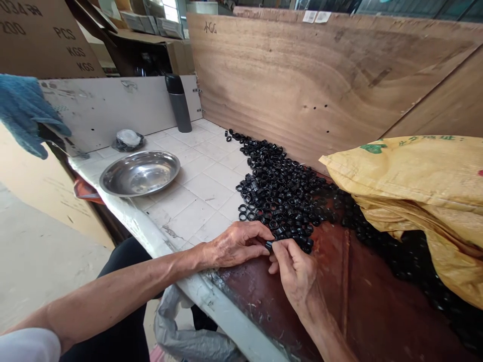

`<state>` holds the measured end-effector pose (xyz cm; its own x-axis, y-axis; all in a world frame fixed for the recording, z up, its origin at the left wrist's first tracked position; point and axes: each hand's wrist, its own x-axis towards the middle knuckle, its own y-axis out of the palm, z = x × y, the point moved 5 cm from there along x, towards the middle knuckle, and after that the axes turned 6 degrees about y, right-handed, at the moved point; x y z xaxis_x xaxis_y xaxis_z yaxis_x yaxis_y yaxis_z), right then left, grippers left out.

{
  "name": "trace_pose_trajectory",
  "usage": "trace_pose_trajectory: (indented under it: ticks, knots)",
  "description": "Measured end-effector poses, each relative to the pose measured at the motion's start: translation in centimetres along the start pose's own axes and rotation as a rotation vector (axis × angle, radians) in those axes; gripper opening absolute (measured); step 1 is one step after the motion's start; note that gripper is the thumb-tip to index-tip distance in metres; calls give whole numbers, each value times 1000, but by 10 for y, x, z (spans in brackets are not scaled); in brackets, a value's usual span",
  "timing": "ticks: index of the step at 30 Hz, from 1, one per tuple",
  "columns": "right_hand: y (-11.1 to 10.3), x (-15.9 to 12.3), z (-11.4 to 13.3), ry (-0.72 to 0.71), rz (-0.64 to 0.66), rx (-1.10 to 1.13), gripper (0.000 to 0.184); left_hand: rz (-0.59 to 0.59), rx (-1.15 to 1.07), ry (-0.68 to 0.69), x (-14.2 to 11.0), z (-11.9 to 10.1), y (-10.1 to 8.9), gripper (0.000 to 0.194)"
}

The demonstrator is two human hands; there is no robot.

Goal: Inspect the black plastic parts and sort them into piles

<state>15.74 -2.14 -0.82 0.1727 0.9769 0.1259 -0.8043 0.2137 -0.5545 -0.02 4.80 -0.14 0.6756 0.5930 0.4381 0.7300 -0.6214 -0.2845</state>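
Note:
A small black ring sits between the fingertips of both my hands, partly hidden by them. My left hand reaches in from the left, thumb and fingers pinched on one side of the ring. From below, my right hand has its fingers curled, thumb and forefinger closed at the ring's other side. Just beyond the fingertips spreads a large heap of black rings, lying partly on white tiles and partly on a dark red sheet.
A steel bowl rests at the left on the tiles. Behind it are a grey flask and a small wrapped bundle. A yellow sack lies at the right over more rings. A plywood board walls the back.

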Motion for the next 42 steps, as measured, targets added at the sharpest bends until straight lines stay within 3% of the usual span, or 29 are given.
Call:
trace_pose_trajectory:
  ticks: [5,6,10,11,14,16,21,24,27,30,32,33,38,40,42]
  knots:
    - [-4,-3,7,-142,-38,50,21,-48,-140,-149,-3,9,1,26]
    - [-3,-2,7,-123,-24,56,21,-40,-143,-155,-3,9,1,26]
    - [3,0,-7,180,95,147,27,-2,19,-3,-2,1,0,21]
    - [3,0,-7,185,96,163,27,-11,14,-3,-2,1,0,21]
    - [-2,0,2,26,9,151,26,-29,-162,-140,-4,9,3,27]
    - [-1,-1,4,37,4,166,24,-25,-196,-166,-5,12,4,28]
    - [16,-6,-9,527,167,684,33,75,194,241,-6,-5,3,17]
    - [25,-10,-10,667,234,849,42,149,315,344,-8,-11,7,19]
    - [18,-9,-8,533,144,637,40,98,246,251,-8,-8,7,15]
    - [5,-5,4,172,4,295,29,-32,7,-2,-9,3,5,20]
    - [3,-6,10,43,7,195,25,-68,-80,-106,-12,7,5,24]
    - [4,-6,11,52,34,204,23,-69,-57,-95,-14,5,5,23]
    - [25,-13,6,444,269,633,25,49,362,277,-32,-25,8,21]
    - [33,-18,4,557,383,685,30,151,429,301,-41,-31,10,23]
    - [33,-18,-2,557,459,524,35,254,467,223,-48,-34,9,18]
